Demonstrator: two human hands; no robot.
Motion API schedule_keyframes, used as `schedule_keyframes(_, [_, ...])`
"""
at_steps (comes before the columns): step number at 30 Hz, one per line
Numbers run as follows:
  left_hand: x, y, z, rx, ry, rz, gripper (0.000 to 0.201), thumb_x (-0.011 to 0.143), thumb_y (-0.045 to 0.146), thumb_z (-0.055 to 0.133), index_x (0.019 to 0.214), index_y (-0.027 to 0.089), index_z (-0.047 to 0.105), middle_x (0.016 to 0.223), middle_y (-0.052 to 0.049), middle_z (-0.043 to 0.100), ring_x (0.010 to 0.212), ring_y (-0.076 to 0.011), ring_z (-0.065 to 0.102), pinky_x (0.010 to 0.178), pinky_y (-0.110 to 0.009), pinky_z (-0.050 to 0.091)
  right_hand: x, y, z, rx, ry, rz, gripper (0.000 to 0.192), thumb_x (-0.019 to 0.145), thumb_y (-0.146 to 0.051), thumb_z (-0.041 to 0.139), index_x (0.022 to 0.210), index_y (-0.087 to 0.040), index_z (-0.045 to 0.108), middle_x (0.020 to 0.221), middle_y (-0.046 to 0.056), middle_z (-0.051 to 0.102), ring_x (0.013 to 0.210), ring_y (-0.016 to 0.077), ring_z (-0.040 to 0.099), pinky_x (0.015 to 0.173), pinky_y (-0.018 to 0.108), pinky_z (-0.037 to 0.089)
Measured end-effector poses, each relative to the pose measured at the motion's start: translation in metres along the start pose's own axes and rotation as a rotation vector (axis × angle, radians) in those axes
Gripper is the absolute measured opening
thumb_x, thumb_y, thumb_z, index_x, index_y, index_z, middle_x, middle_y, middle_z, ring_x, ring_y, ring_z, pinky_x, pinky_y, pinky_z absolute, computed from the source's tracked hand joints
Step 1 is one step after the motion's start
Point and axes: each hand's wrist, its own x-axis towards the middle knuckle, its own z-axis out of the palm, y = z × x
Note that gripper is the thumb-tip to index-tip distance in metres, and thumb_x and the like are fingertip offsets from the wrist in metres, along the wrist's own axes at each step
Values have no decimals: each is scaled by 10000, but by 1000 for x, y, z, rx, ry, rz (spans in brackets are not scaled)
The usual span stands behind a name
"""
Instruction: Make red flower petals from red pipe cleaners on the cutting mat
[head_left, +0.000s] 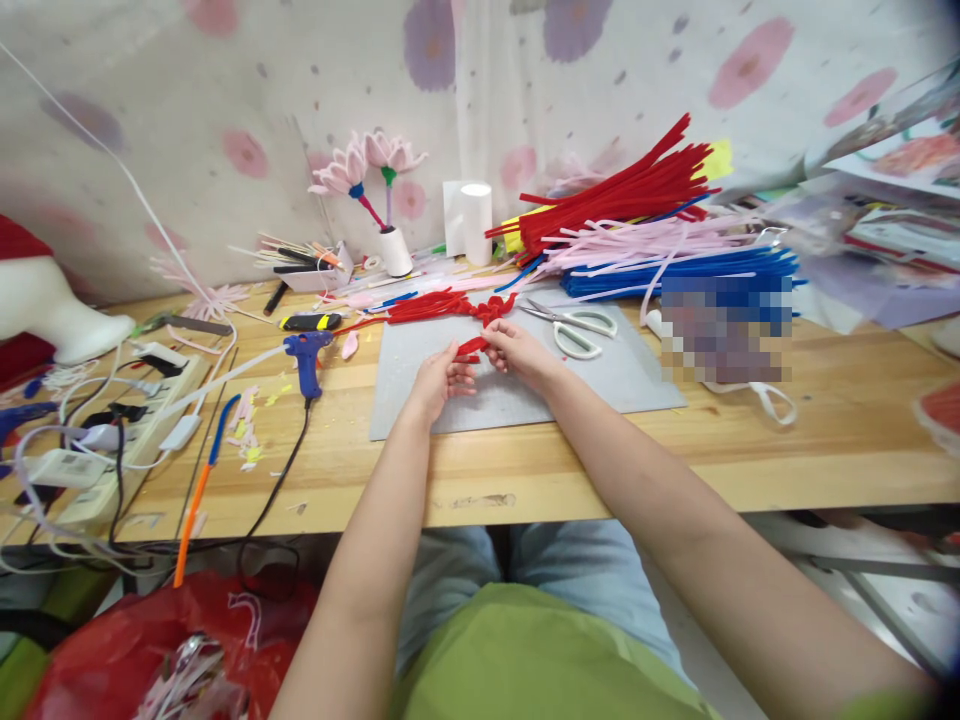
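Note:
Over the grey mat point(420, 400), my left hand point(442, 382) and my right hand point(521, 352) are close together, both closed on a short folded piece of red pipe cleaner point(472, 346). The right fingertips pinch its right end; the left thumb and finger grip its left end, with the other left fingers loosely curled. Just beyond them lie curled red pipe cleaner pieces point(496, 306) and a bunch of cut red stems point(431, 306). Scissors point(581, 330) with pale handles rest on the mat, right of my right hand.
Left of the mat are a blue glue gun point(306, 362), a yellow-black cutter point(310, 322) and a power strip point(135, 440) with tangled cables. Red point(615, 200), pink and blue point(690, 272) pipe cleaner bundles lie back right. Pink flowers point(390, 155) stand in a white holder point(395, 252).

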Motion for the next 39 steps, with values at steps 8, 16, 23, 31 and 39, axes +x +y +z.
schedule_keyframes(8, [3, -2, -2, 36, 210, 216, 303, 719, 396, 548, 557, 161, 449, 365, 76, 348, 323, -37, 303, 352, -169, 307, -5, 1, -3, 31, -349, 133, 301, 675, -417, 629, 727, -155, 491, 518, -53, 505, 402, 32, 428, 373, 149, 288])
schedule_keyframes(16, [2, 1, 1, -164, 147, 72, 284, 669, 342, 627, 570, 148, 445, 429, 76, 351, 353, -14, 315, 346, -141, 251, -8, 3, 11, -175, -314, 53, 263, 662, -383, 645, 722, -147, 544, 531, -46, 534, 413, 27, 432, 385, 146, 306])
schedule_keyframes(23, [-1, -1, 4, -89, 102, 118, 224, 644, 335, 650, 674, 133, 556, 462, 70, 373, 384, -8, 304, 369, -133, 276, -7, -3, 8, -301, -169, -27, 297, 663, -430, 625, 699, -149, 539, 514, -45, 490, 406, 34, 398, 387, 164, 294])
schedule_keyframes(31, [-8, -6, 11, 236, 11, 57, 232, 716, 370, 584, 777, 147, 566, 442, 37, 499, 375, -73, 479, 429, -205, 434, -6, -14, 3, -330, 44, -173, 255, 687, -394, 593, 729, -144, 563, 481, -56, 436, 412, 41, 347, 402, 191, 273])
schedule_keyframes(39, [-9, -3, 10, 152, -44, -52, 245, 760, 360, 544, 847, 131, 557, 656, -54, 635, 552, -134, 615, 452, -215, 464, -5, -12, 4, -225, -21, -115, 177, 719, -327, 546, 714, -176, 455, 516, -43, 506, 441, 71, 464, 454, 202, 381])
